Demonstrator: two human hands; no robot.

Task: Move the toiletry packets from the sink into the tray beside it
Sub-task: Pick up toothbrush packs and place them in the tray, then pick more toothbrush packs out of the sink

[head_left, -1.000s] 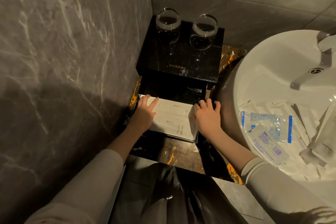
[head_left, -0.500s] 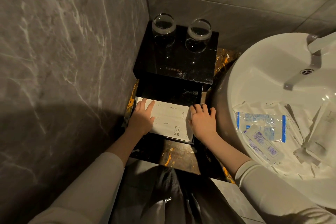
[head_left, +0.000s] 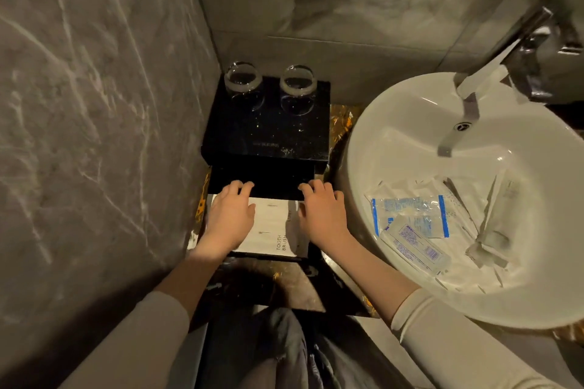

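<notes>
Item 1. Left hand [head_left: 229, 218]: palm down, fingers spread and nearly straight, gripping nothing. It lies flat on the left part of the white packets in the tray, fingertips reaching the dark front of the black box beyond.

Item 2. Right hand [head_left: 322, 215]: palm down, fingers relaxed and slightly bent, holding nothing. It rests on the right edge of the same packets, fingertips touching the same dark box front.

Item 3. Packets in tray [head_left: 271, 227]: flat white sachets between and beneath both hands; one is printed "TOOTH BRUSH". How many there are cannot be told.

Item 4. Tray [head_left: 268, 257]: black, low; its near rim shows just below both wrists. It stands on a dark marbled counter [head_left: 271, 281].

Item 5. Black box [head_left: 268, 133]: directly beyond the fingertips, against the corner of the grey stone wall [head_left: 94, 104].

Item 6. Two glasses [head_left: 243, 79]: clear, upright, side by side on the far part of the box top, well beyond the hands.

Item 7. Sink [head_left: 363, 142]: white round basin, just to the right of the right hand, not touched by it.

Item 8. Toiletry packets in sink [head_left: 410, 218]: loose, overlapping pile on the basin floor, to the right of the right hand; includes a clear sachet with blue edges and several white ones.

Item 9. Faucet [head_left: 474, 95]: metal spout over the far side of the basin.
</notes>
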